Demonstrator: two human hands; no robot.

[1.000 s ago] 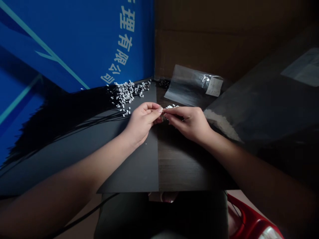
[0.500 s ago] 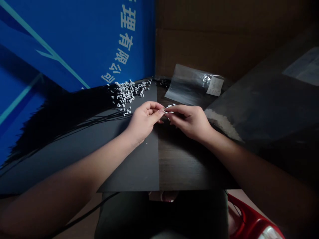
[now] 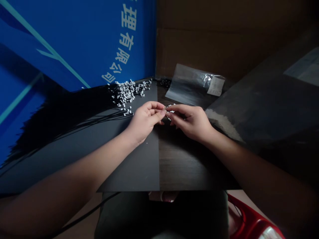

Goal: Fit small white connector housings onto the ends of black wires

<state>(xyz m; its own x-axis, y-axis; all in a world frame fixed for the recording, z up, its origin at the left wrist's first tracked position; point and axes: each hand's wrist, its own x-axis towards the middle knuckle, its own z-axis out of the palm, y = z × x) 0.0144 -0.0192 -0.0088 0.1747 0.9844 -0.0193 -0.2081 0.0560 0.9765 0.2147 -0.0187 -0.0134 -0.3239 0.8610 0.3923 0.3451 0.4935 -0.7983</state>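
My left hand [image 3: 144, 120] and my right hand [image 3: 192, 121] meet fingertip to fingertip over the middle of the dark table [image 3: 179, 162]. Both are pinched shut on something tiny and pale that I cannot make out. A few small white connectors [image 3: 170, 107] lie just behind the fingertips. A bundle of thin black wires [image 3: 62, 116] fans out to the left, its ends capped with many white connectors [image 3: 127, 93].
A black mat [image 3: 119, 162] covers the table's left half. A clear plastic bag with a white label [image 3: 196, 84] lies at the back. A large dark bag [image 3: 269, 103] fills the right. A blue board with white characters [image 3: 74, 43] stands behind. A red stool [image 3: 251, 222] shows at lower right.
Both hands stay pinched together; they have shifted very slightly to the right, with small finger movements.
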